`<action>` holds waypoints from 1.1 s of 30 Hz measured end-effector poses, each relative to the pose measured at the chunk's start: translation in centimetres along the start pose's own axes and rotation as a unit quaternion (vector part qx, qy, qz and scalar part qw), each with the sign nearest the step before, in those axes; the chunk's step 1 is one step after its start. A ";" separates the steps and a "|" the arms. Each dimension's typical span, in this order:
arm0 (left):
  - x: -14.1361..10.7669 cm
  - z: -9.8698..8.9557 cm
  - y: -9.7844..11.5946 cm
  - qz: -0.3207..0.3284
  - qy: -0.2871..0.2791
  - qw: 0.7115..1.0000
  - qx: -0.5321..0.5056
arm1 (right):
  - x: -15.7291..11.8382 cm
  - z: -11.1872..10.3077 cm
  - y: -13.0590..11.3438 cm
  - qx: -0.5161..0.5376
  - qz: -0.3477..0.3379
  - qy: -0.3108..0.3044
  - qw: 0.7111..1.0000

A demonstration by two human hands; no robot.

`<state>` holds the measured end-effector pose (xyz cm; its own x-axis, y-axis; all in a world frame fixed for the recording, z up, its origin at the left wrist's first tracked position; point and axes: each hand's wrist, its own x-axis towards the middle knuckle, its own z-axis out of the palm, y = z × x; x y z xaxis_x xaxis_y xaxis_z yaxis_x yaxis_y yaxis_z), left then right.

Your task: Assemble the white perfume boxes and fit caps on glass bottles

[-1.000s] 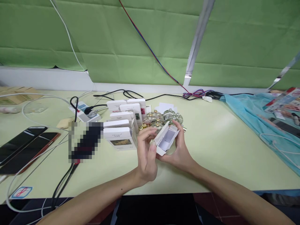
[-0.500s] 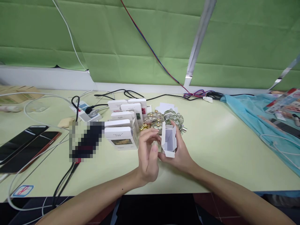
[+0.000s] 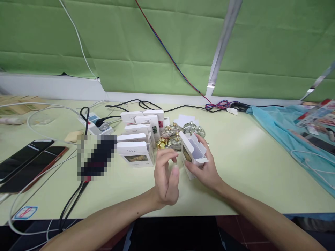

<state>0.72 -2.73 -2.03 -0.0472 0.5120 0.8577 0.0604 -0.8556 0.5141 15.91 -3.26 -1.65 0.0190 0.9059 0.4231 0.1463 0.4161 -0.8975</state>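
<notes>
White card: open box [image 3: 194, 150], in the right hand [image 3: 208, 171]; mouth up, tilted, flaps loose. Whether its base touches the counter [image 3: 251, 170], cannot tell.
Right-hand grip: thumb on near side, fingers round far side. Judgement: light pressure serves best; thin card would likely buckle and narrow the mouth.
Left hand: just beside box, apart from it; thumb and fingertips curled towards each other, gap between, nothing seen in it. Well placed, I'd say, for steadying the loose flap.
Flaps: better eased outward along their creases than forced.
Glass bottles [image 3: 171, 130]: clustered just beyond box. A low swing of the box might knock them; lift first.
Gold pieces [image 3: 161, 142]: small, beside bottles; likely to roll if nudged.
Standing boxes [image 3: 136, 157]: grouped left of bottles, printed faces forward. Elbow room advisable.
Black cable [image 3: 183, 106]: along the back, well apart from the hands.
</notes>
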 end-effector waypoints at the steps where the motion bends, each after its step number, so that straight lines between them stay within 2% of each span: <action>1: 0.1 0.0 0.1 0.006 -0.009 1.000 -0.004 | 0.1 -0.1 0.0 -0.002 -0.001 0.006 1.000; 5: 0.6 -0.2 0.5 0.078 -0.091 0.992 -0.028 | 0.3 -0.1 -0.1 -0.005 0.005 0.006 1.000; 9: 0.8 -0.2 0.9 0.184 -0.177 0.967 -0.028 | 0.2 0.1 -0.5 -0.026 0.011 -0.012 1.000; 14: 0.0 0.3 0.9 0.237 -0.231 0.943 -0.036 | 0.1 0.2 -0.9 -0.030 0.015 -0.038 0.999; 24: -1.2 0.7 0.9 0.250 -0.283 0.926 -0.026 | 0.6 0.5 -0.6 -0.056 0.025 -0.061 0.996; 27: -1.6 0.7 0.6 0.250 -0.301 0.920 -0.020 | 1.4 0.0 -1.1 -0.102 0.040 -0.095 0.989; 30: -1.8 0.7 0.5 0.254 -0.315 0.914 -0.016 | 2.0 -0.6 -2.0 -0.164 0.060 -0.159 0.972; 33: -1.8 0.8 0.4 0.250 -0.322 0.913 -0.012 | 2.3 -1.0 -3.0 -0.230 0.067 -0.175 0.955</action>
<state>1.61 -3.96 -3.36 0.5770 -0.0111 0.8167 -0.1089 -0.9920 0.0634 16.51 -2.47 2.11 -0.2523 0.9530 0.1678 0.5863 0.2885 -0.7570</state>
